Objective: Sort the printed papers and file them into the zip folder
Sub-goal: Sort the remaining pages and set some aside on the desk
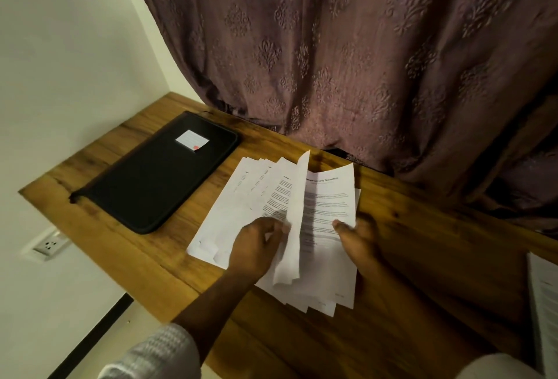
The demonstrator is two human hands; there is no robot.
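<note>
Several printed papers (pixel 241 197) lie fanned out in the middle of the wooden table (pixel 422 257). My left hand (pixel 256 245) pinches one sheet (pixel 297 212) at its side edge and lifts it so it stands nearly on edge. My right hand (pixel 357 239) holds another printed sheet (pixel 329 206) by its right edge, thumb on top of the text. A black zip folder (pixel 157 173) with a white label lies closed at the table's left end, apart from the papers.
A purple patterned curtain (pixel 332 46) hangs along the table's far edge. More printed paper (pixel 543 303) lies at the right border. A wall socket (pixel 49 244) sits below the table's left end. White wall on the left.
</note>
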